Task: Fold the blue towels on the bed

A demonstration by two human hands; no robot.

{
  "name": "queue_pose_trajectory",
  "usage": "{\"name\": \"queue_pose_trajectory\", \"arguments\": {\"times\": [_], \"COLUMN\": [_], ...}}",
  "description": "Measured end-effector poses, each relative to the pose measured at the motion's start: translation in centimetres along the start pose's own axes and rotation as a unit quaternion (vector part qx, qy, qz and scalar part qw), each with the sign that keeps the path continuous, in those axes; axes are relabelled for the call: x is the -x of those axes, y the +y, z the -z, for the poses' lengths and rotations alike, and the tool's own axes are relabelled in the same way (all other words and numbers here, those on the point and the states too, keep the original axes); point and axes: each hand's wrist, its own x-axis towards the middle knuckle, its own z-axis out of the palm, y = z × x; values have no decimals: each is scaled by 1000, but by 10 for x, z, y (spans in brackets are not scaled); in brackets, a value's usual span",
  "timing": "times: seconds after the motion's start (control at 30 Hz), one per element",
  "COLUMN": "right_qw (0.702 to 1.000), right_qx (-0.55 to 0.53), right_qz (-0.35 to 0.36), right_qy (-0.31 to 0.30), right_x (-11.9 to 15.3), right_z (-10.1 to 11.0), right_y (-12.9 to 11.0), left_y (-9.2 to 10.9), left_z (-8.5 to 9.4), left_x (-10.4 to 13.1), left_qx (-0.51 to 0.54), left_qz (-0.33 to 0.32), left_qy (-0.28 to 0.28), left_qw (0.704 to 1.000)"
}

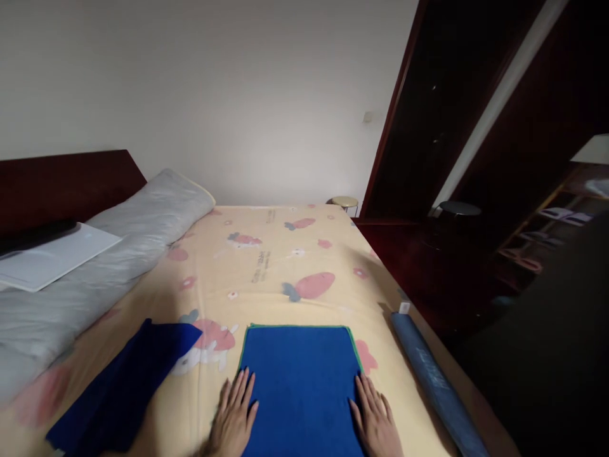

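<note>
A blue cloth (pixel 302 387) with green edging lies spread flat on the bed, its far edge straight. My left hand (pixel 234 416) rests palm down on the cloth's left edge, fingers stretched out. On the opposite edge lies my right hand (pixel 375 416), flat with its fingers extended. Neither hand grips anything. To the left, a darker blue cloth (pixel 124 387) lies unevenly on the patterned sheet. A long blue rolled or sleeved item (pixel 432 381) with a white tag lies to the right of my right hand.
The bed (pixel 266 254) has a yellow sheet with pink prints. A grey pillow or quilt (pixel 143 222) and a white flat object (pixel 61 254) lie at the left by the headboard (pixel 71 181). Stools (pixel 345 202) and a shelf (pixel 547 222) stand beyond the bed's right edge.
</note>
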Motion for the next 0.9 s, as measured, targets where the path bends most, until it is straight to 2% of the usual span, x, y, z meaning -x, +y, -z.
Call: {"name": "queue_pose_trajectory", "arguments": {"times": [0.07,0.13,0.23,0.33,0.43,0.53,0.6,0.77,0.9], "right_qw": [1000,1000,997,992,990,991,993,995,991], "right_qx": [-3,-21,-60,-89,-105,-105,-94,-54,-62], "right_qz": [-2,17,56,75,67,52,29,-54,-57], "right_qy": [15,12,-13,-51,-67,-67,-67,-64,-105], "right_x": [-5,-8,-5,2,4,3,4,20,38], "right_z": [-1,-7,-24,-38,-38,-28,-18,3,11], "right_y": [-29,-68,-118,-139,-134,-116,-100,-53,-12], "left_y": [18,47,93,118,113,94,80,48,27], "left_z": [5,1,-18,-37,-40,-29,-19,3,14], "left_x": [-7,-13,-17,-11,-4,0,2,18,35], "left_qx": [-2,2,21,52,82,121,137,120,86], "left_qz": [-19,-40,-56,-33,-3,14,48,138,165], "left_qy": [15,23,43,41,-17,-89,-125,-188,-204], "left_qw": [1000,999,997,997,996,988,981,965,961]}}
